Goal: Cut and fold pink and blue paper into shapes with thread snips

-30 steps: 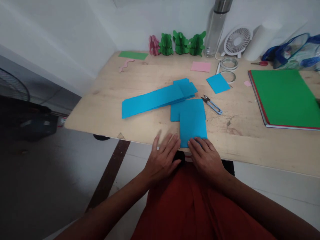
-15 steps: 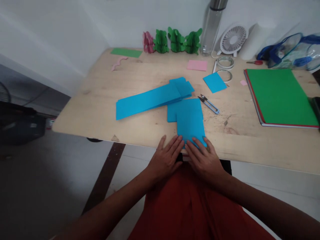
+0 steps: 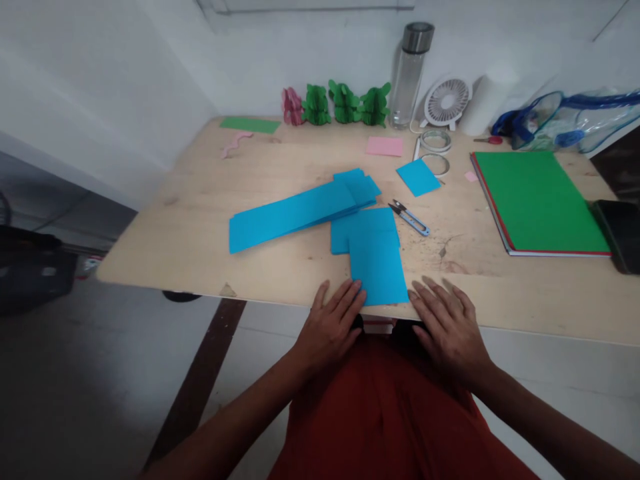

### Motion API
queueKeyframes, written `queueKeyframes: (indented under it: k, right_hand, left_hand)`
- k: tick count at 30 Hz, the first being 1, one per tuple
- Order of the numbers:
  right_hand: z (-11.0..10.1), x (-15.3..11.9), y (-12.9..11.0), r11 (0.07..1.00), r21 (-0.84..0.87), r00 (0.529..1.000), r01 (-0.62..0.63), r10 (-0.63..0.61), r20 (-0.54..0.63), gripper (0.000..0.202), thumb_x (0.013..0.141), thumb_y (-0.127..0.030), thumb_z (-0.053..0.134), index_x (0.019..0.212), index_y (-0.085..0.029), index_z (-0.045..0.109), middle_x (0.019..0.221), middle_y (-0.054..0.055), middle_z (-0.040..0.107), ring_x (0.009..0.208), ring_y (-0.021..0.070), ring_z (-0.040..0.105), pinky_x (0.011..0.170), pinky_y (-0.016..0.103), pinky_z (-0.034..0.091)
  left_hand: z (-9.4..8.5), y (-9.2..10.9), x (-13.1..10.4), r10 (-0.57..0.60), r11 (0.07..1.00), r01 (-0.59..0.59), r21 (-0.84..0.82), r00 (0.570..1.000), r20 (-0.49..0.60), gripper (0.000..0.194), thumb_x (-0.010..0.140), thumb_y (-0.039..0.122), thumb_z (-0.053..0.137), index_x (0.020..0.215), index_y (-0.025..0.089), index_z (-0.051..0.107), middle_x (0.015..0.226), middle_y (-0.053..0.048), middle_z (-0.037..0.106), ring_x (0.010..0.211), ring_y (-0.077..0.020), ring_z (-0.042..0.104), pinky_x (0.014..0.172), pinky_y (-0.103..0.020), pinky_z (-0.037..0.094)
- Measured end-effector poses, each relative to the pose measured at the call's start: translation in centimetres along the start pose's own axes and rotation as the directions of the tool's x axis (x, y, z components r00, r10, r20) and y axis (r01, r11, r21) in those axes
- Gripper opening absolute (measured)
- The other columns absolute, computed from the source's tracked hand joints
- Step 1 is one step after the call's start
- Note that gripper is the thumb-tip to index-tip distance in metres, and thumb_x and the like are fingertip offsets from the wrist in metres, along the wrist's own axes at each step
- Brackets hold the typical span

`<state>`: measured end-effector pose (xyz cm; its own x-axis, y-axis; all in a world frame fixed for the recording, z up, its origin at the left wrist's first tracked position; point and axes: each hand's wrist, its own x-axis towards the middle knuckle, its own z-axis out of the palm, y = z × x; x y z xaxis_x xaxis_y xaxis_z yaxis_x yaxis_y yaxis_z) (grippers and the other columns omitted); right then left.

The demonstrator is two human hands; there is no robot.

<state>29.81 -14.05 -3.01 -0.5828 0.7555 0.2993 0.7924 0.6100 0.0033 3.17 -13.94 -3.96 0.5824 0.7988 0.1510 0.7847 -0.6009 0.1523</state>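
A blue sheet of paper (image 3: 379, 267) lies flat at the front edge of the table, overlapping another blue paper piece (image 3: 341, 239) behind it. Fingertips of my left hand (image 3: 331, 320) rest on its lower left corner, fingers outstretched. My right hand (image 3: 447, 320) lies flat on the table edge, just right of the sheet's lower right corner, fingers stretched and holding nothing. Long blue paper strips (image 3: 290, 215) are stacked behind and to the left. Thread snips (image 3: 410, 219) lie right of the sheets, and a smaller blue paper square (image 3: 419, 177) is farther back.
Along the wall stand green paper shapes (image 3: 345, 103), a pink one (image 3: 293, 107), a glass bottle (image 3: 407, 83) and a small white fan (image 3: 447, 102). Tape rolls (image 3: 436, 141) and pink paper (image 3: 384, 147) lie nearer. Green paper (image 3: 540, 207) tops a stack at right.
My right hand has slid off the blue sheet to the right, onto the bare table edge. My left hand stays at the sheet's lower left corner. The view has tilted up slightly.
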Motion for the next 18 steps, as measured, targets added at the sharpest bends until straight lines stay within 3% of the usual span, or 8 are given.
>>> queueKeyframes:
  k: [4,10,13,15,18]
  right_hand:
    - [0.9,1.1,-1.1,0.999,0.032,0.997,-0.016,0.019,-0.080,0.044,0.088,-0.026,0.053,0.130,-0.013,0.052,0.134,0.014,0.055,0.127,0.0312,0.043,0.103,0.055,0.031]
    - [1.6,2.8,-2.0,0.985,0.157,0.993,0.065,-0.049,-0.104,0.030,0.089,-0.021,0.053,0.117,-0.018,0.062,0.122,0.010,0.064,0.121,0.0289,0.051,0.103,0.057,0.031]
    - [0.6,3.2,-2.1,0.953,0.294,0.983,0.078,-0.024,-0.182,0.024,0.089,-0.015,0.052,0.109,-0.020,0.066,0.105,0.007,0.071,0.105,0.0235,0.061,0.102,0.053,0.035]
    - [-0.9,3.8,-2.3,0.890,0.451,0.982,0.067,0.020,-0.185,0.025,0.089,-0.013,0.050,0.107,-0.021,0.066,0.097,0.005,0.073,0.093,0.0195,0.065,0.096,0.046,0.042]
    - [-3.2,5.3,-2.5,0.669,0.737,0.966,-0.097,0.241,-0.092,0.022,0.089,-0.017,0.051,0.102,-0.022,0.067,0.091,0.004,0.073,0.084,0.0177,0.067,0.076,0.033,0.052]
  left_hand:
    - [0.5,0.0,-0.4,0.006,1.000,-0.011,-0.028,0.986,-0.169,0.037,0.090,0.018,0.046,0.126,0.018,0.054,0.136,-0.013,0.051,0.134,-0.0270,0.036,0.108,-0.054,0.029]
    - [1.0,-0.2,-0.9,0.085,0.976,-0.161,-0.144,0.901,-0.426,0.028,0.087,0.007,0.047,0.110,0.016,0.060,0.113,-0.010,0.068,0.122,-0.0232,0.051,0.100,-0.048,0.042]
    - [-1.0,0.2,-0.1,0.087,0.951,-0.226,-0.209,0.849,-0.522,0.023,0.086,0.006,0.048,0.103,0.016,0.060,0.104,-0.009,0.071,0.113,-0.0214,0.058,0.098,-0.045,0.044]
    - [-3.4,0.3,0.9,0.079,0.923,-0.264,-0.279,0.842,-0.534,0.023,0.084,0.006,0.048,0.103,0.015,0.058,0.102,-0.010,0.070,0.107,-0.0204,0.061,0.097,-0.045,0.045]
    - [-7.1,-0.4,2.5,-0.058,0.909,-0.176,-0.377,0.844,-0.534,0.025,0.086,0.013,0.052,0.110,0.017,0.054,0.097,-0.006,0.070,0.095,-0.0172,0.064,0.100,-0.044,0.043]
